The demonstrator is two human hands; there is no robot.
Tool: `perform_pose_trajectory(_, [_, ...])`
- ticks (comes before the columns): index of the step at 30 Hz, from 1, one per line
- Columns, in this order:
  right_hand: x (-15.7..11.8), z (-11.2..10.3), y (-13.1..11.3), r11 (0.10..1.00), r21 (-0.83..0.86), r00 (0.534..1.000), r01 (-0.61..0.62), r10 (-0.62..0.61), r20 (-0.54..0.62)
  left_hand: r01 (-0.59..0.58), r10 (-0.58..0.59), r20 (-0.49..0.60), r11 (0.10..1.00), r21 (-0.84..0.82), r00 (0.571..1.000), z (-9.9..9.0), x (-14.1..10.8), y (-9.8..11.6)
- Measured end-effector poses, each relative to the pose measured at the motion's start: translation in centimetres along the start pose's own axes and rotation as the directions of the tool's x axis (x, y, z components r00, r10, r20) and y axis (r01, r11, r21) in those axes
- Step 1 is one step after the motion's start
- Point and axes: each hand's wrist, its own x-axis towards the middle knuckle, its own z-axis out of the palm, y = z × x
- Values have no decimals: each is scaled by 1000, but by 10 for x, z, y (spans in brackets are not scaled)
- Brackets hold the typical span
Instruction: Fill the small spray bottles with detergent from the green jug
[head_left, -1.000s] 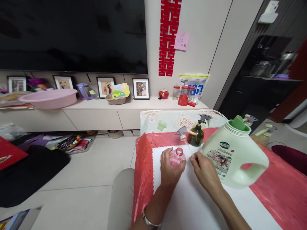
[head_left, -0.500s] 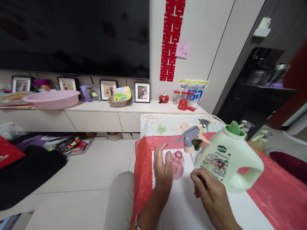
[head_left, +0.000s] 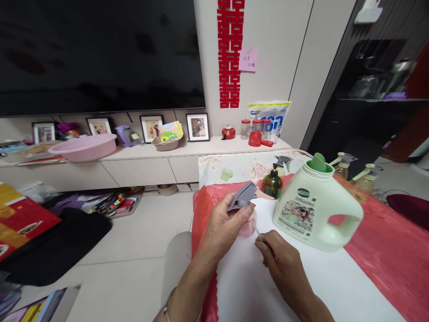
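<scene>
My left hand (head_left: 226, 223) is closed around the grey and peach spray nozzle (head_left: 244, 195), which is tilted. Its thin dip tube (head_left: 257, 230) slants down toward me, and my right hand (head_left: 279, 257) pinches the tube's lower end. Behind the nozzle and my left fingers stands a pink see-through bottle (head_left: 246, 230), mostly hidden. To the right of my hands is a large pale green jug (head_left: 321, 210) with a green cap piece in its mouth.
A dark green pump bottle (head_left: 272, 182) stands behind the jug. More spray bottles (head_left: 365, 179) are at the right. White paper (head_left: 254, 286) lies over a red plastic sheet (head_left: 385, 259). The cabinet shelf behind holds a pink basin (head_left: 83, 148) and framed photos.
My left hand, open beside the pink bottle before, now grips the spray nozzle. The nozzle has moved left and tipped over. My right hand keeps its pinch on the tube.
</scene>
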Motion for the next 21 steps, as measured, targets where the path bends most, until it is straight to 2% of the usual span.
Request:
perform_pose_trajectory(2, [-1,-1,3,1000,11,1000,-5,5,-7,-37,37,-16,999,31,999,-5,1,9])
perform_pose_trajectory(4, [-4,-4,7,1000,14,1000,-22,22,-17,-127,133,-98,989,70,986,-10,7,21])
perform_pose_trajectory(7, [-16,-9,16,999,16,999,-46,46,-11,-301,326,-225,944,137,918,-17,23,41])
perform_pose_trajectory(9, [-28,-10,20,998,19,998,-59,59,-8,-351,391,-254,917,189,884,-20,35,50])
perform_pose_trajectory(15, [-57,-7,20,982,40,982,-187,188,-35,-359,410,-244,905,226,879,-17,52,48])
perform_pose_trajectory(21, [-67,-5,27,985,54,986,-166,167,-21,-377,424,-228,899,223,877,-11,51,50])
